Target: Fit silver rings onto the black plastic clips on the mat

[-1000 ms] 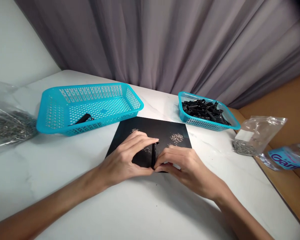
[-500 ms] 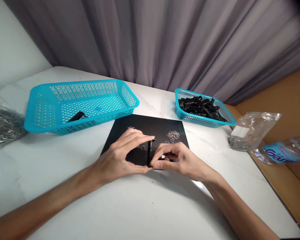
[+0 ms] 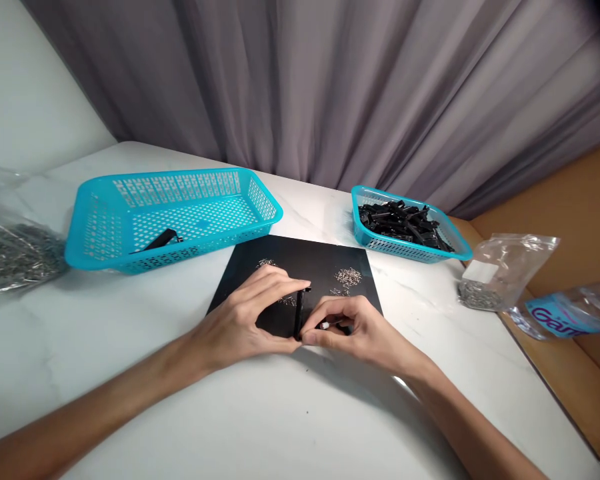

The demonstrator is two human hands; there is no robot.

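Observation:
Between the thumb and fingers of my left hand (image 3: pixel 250 313) a slim black plastic piece (image 3: pixel 299 315) stands on end, gripped at its top and bottom. My right hand (image 3: pixel 350 327) pinches at the lower end of that piece; whatever sits between its fingertips is too small to name. A thin tool with a white tip (image 3: pixel 325 325) rests in the curl of the right fingers, mostly hidden. Below both hands lies a black mat (image 3: pixel 325 257). A pile of small metal parts (image 3: pixel 349 277) is on its right side, and more metal parts (image 3: pixel 286 301) show by my left hand.
A large blue basket (image 3: pixel 180 257) at left holds a black piece (image 3: pixel 163 240). The smaller blue basket (image 3: pixel 410 252) at right is full of black pieces. Bags of metal parts stand at far left (image 3: pixel 20 253) and right (image 3: pixel 480 293), with a plastic bottle (image 3: pixel 565 313) alongside.
The whole view has shifted slightly, so everything sits a little lower. Both hands keep their hold at the black piece; the right fingers have opened slightly around the white-tipped tool.

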